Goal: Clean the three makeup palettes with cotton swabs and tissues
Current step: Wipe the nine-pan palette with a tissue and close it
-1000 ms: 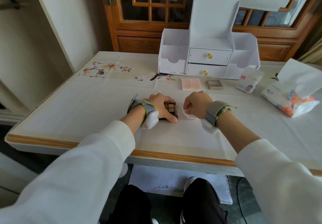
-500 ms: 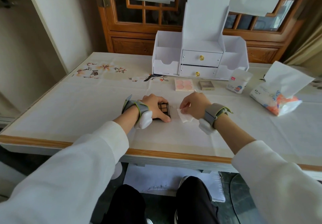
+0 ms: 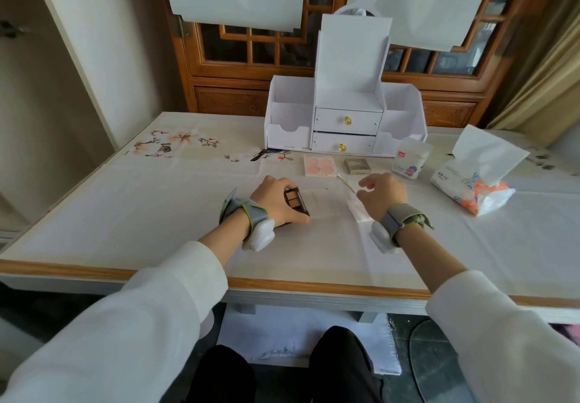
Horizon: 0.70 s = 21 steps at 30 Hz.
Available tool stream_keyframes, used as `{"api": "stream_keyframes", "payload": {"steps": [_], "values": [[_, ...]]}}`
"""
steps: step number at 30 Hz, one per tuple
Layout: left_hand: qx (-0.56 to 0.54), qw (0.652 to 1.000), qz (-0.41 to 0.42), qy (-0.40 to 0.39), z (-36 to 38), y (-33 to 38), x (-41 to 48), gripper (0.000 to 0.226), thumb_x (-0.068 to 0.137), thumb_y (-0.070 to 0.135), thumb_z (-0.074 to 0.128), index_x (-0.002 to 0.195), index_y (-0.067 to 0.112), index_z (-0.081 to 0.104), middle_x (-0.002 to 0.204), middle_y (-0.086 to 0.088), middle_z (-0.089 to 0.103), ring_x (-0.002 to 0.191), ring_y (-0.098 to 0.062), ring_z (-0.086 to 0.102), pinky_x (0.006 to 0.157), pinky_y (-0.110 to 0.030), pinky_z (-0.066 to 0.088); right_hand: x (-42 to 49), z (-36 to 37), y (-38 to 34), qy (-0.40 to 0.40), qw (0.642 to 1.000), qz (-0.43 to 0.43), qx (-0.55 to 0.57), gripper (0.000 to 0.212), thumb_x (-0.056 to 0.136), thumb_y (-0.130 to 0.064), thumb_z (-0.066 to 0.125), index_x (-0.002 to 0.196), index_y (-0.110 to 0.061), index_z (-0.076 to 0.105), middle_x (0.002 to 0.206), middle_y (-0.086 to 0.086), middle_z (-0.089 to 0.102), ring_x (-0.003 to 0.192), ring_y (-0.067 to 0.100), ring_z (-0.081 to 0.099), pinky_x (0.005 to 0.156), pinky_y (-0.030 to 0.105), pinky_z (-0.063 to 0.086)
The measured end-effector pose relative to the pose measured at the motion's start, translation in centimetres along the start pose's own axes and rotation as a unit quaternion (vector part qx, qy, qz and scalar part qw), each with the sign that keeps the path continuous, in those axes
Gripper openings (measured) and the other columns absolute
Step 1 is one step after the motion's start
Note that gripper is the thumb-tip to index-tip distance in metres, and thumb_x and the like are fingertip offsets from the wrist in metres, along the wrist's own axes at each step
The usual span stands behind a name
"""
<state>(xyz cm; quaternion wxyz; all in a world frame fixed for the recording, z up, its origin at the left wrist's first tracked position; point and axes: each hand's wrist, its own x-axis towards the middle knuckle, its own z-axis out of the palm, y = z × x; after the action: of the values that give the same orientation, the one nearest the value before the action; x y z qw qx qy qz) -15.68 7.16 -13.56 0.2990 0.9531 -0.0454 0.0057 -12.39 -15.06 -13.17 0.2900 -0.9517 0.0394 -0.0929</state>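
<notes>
My left hand (image 3: 276, 203) grips a dark brown eyeshadow palette (image 3: 295, 203) on the white tablecloth, fingers curled over its far edge and thumb along its near side. My right hand (image 3: 383, 194) hovers to its right with the fingers loosely spread and holds nothing. A folded white tissue (image 3: 357, 211) lies on the cloth just under that hand's thumb side. A cotton swab (image 3: 345, 182) lies right beyond the fingertips. Further back lie a pink blush palette (image 3: 319, 166) and a small grey-brown palette (image 3: 356, 164).
A white desk organizer with two drawers (image 3: 345, 120) stands at the back of the table. A pack of cotton swabs (image 3: 411, 162) and a soft tissue pack (image 3: 472, 189) with one sheet sticking up sit at the right. The wooden table edge (image 3: 282, 285) runs near my body.
My right hand has let go of the tissue, opened and drifted right, away from the palette. The tissue now lies on the cloth. My left hand keeps its hold on the dark palette.
</notes>
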Motion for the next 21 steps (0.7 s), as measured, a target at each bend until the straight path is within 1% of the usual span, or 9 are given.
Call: {"api": "stream_keyframes", "payload": {"steps": [3, 4, 6, 9, 11, 13, 15, 17, 21], "values": [[-0.018, 1.0, 0.007, 0.022, -0.5, 0.7, 0.0, 0.074, 0.061, 0.042, 0.084, 0.125, 0.02, 0.054, 0.126, -0.005, 0.048, 0.111, -0.019, 0.054, 0.091, -0.025, 0.044, -0.6, -0.3, -1.3, 0.001, 0.999, 0.017, 0.034, 0.017, 0.086, -0.022, 0.052, 0.086, -0.011, 0.065, 0.089, 0.01, 0.062, 0.085, 0.028, 0.055, 0.072, 0.029, 0.043], [-0.024, 0.999, 0.009, 0.025, -0.6, 0.8, 0.1, 0.074, 0.061, 0.043, 0.084, 0.124, 0.019, 0.054, 0.126, -0.004, 0.05, 0.111, -0.019, 0.054, 0.09, -0.025, 0.045, -0.6, -0.3, -1.8, -0.023, 0.998, 0.029, 0.046, 0.023, 0.086, -0.024, 0.049, 0.076, -0.007, 0.061, 0.079, 0.012, 0.06, 0.078, 0.028, 0.052, 0.067, 0.03, 0.042], [-0.03, 0.999, 0.016, 0.032, -1.0, 1.2, 0.0, 0.073, 0.06, 0.045, 0.084, 0.122, 0.019, 0.056, 0.125, -0.004, 0.053, 0.109, -0.017, 0.055, 0.089, -0.027, 0.046, -0.7, -0.6, -2.7, -0.091, 0.987, 0.067, 0.11, 0.035, 0.088, -0.026, 0.045, 0.068, 0.001, 0.057, 0.072, 0.019, 0.061, 0.067, 0.027, 0.052, 0.062, 0.031, 0.042], [-0.028, 0.999, 0.019, 0.033, -1.3, 1.6, -0.1, 0.073, 0.061, 0.046, 0.083, 0.122, 0.019, 0.055, 0.124, -0.003, 0.053, 0.109, -0.018, 0.055, 0.09, -0.028, 0.047, -1.4, -0.7, -4.0, -0.191, 0.919, 0.155, 0.308, 0.028, 0.093, -0.02, 0.039, 0.076, -0.001, 0.052, 0.071, 0.016, 0.063, 0.052, 0.026, 0.056, 0.052, 0.028, 0.045], [-0.028, 0.999, 0.018, 0.025, -1.3, 1.8, -0.3, 0.073, 0.06, 0.046, 0.084, 0.121, 0.02, 0.055, 0.123, -0.003, 0.053, 0.108, -0.017, 0.055, 0.089, -0.029, 0.047, -2.1, -1.0, -4.5, -0.227, 0.877, 0.172, 0.386, 0.027, 0.097, -0.017, 0.036, 0.082, 0.0, 0.05, 0.075, 0.017, 0.062, 0.06, 0.029, 0.058, 0.054, 0.031, 0.046], [-0.034, 0.999, 0.016, 0.023, -1.3, 2.0, -0.7, 0.071, 0.061, 0.044, 0.084, 0.12, 0.019, 0.054, 0.121, -0.001, 0.054, 0.104, -0.016, 0.055, 0.086, -0.027, 0.047, -2.4, -1.1, -4.7, -0.244, 0.856, 0.169, 0.423, 0.023, 0.098, -0.014, 0.037, 0.088, 0.001, 0.051, 0.079, 0.019, 0.061, 0.067, 0.032, 0.059, 0.058, 0.035, 0.049], [-0.037, 0.999, 0.011, 0.017, -1.2, 2.1, -1.0, 0.07, 0.062, 0.044, 0.084, 0.119, 0.019, 0.053, 0.115, 0.003, 0.056, 0.099, -0.014, 0.055, 0.082, -0.025, 0.046, -2.5, -1.4, -4.8, -0.243, 0.85, 0.166, 0.436, 0.016, 0.096, -0.008, 0.04, 0.096, 0.004, 0.051, 0.08, 0.02, 0.061, 0.069, 0.031, 0.06, 0.059, 0.035, 0.051], [-0.05, 0.999, -0.009, -0.001, -0.9, 2.3, -1.3, 0.069, 0.062, 0.045, 0.083, 0.118, 0.022, 0.05, 0.107, 0.007, 0.056, 0.094, -0.012, 0.055, 0.077, -0.024, 0.045, -2.4, -1.5, -5.0, -0.235, 0.858, 0.164, 0.425, 0.016, 0.096, -0.005, 0.038, 0.099, 0.005, 0.05, 0.075, 0.019, 0.062, 0.064, 0.03, 0.062, 0.054, 0.033, 0.052], [-0.145, 0.984, -0.069, -0.074, -1.0, 2.6, -1.4, 0.061, 0.064, 0.051, 0.08, 0.112, 0.025, 0.051, 0.103, 0.003, 0.06, 0.089, -0.014, 0.058, 0.069, -0.026, 0.048, -1.7, -1.7, -5.1, -0.224, 0.874, 0.178, 0.392, 0.026, 0.098, -0.003, 0.031, 0.081, 0.002, 0.05, 0.044, 0.011, 0.061, 0.037, 0.022, 0.061, 0.036, 0.024, 0.05]]}}
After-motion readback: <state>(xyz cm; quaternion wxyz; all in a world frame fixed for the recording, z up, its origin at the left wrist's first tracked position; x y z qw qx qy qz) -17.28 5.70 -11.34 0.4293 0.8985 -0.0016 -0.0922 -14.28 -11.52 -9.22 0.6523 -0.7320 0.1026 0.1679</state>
